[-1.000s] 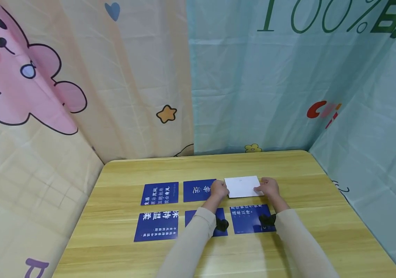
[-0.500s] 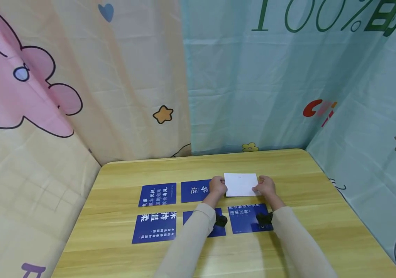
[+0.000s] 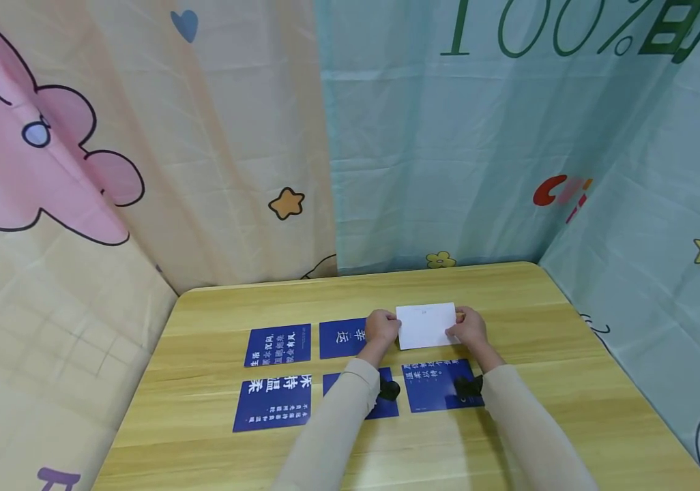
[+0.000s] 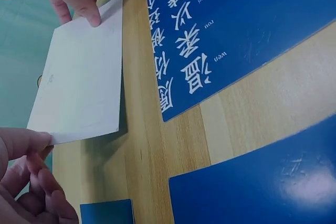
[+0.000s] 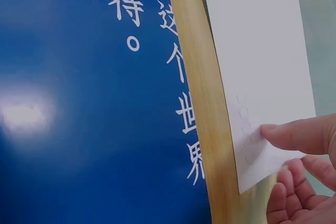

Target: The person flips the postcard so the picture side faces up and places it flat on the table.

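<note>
A white card (image 3: 426, 326) is held by its two short ends, a little above the table, with its white face up. My left hand (image 3: 383, 327) pinches the left end between thumb and fingers. At the right end my right hand (image 3: 469, 327) pinches it, the thumb (image 5: 289, 134) lying on the white face. In the left wrist view a shadow falls on the wood under the card's edge. Nearest below is a blue card (image 3: 439, 389) with white characters. Another blue card (image 3: 340, 339) lies left of my left hand, which hides part of it.
On the wooden table (image 3: 485, 450) several blue printed cards lie in two rows, among them one at the far left (image 3: 279, 344) and one in front of it (image 3: 273, 404). My left sleeve (image 3: 338, 429) covers part of a front-row card (image 3: 383, 409). Printed curtains (image 3: 252, 136) enclose the table's back and sides.
Both hands have raised the white card slightly off the table and tilted it. The head view has shifted a little. The blue cards stay where they lay.
</note>
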Motion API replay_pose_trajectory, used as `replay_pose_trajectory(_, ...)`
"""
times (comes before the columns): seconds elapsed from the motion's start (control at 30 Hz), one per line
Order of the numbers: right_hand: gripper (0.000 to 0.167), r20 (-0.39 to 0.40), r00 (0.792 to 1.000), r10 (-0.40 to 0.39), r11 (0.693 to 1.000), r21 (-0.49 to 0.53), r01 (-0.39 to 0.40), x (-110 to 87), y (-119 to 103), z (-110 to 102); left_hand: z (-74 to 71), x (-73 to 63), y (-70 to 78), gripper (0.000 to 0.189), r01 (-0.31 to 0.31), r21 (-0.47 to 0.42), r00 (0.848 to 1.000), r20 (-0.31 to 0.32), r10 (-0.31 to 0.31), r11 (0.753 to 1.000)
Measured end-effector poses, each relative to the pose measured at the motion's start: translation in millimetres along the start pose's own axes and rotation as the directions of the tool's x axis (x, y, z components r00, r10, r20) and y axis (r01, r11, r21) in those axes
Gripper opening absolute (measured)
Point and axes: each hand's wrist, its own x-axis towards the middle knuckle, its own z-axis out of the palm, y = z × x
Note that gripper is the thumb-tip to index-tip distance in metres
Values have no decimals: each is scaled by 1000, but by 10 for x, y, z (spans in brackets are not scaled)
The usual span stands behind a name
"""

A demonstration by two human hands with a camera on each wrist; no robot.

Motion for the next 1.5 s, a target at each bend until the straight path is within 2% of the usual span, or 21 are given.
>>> replay_pose_trajectory(0.13,63,-25,1000,-19,1000,-19,19,-8,-6,6,0,2,-10,12,27,-35,1000,15,-26,999)
replay_pose_trajectory(0.27,61,-37,998,-45,999,-15,44,-16,3,-6,21,11,-16,18,61,-120,997,49,-56,991)
replay_pose_trajectory(0.47,58,-43,996,-84,996,11,85,-21,2,-40,31,18,7,20,99,-262,993,87,-78,960)
replay_pose_trajectory(0.6,51,-43,995,-94,995,32,96,-20,8,-64,26,27,-14,21,101,-313,992,98,-73,945)
replay_pose_trajectory(0.77,34,-26,998,-49,986,157,52,-1,50,-87,24,29,-53,23,112,-354,991,113,-76,929)
replay_pose_trajectory(0.9,36,-16,999,-29,968,251,32,-2,57,-116,14,41,-69,23,140,-375,987,129,-98,916)
replay_pose_trajectory(1.03,40,-18,999,-39,956,292,42,-13,46,-145,-21,48,-66,24,144,-394,985,143,-94,908)
replay_pose_trajectory(1.23,46,-1,1000,-31,947,320,29,-14,33,-172,-73,49,-52,24,119,-428,986,154,-57,896)
replay_pose_trajectory(1.5,45,7,999,-45,922,385,39,-11,38,-218,-81,46,-49,23,121,-457,987,149,-58,881)
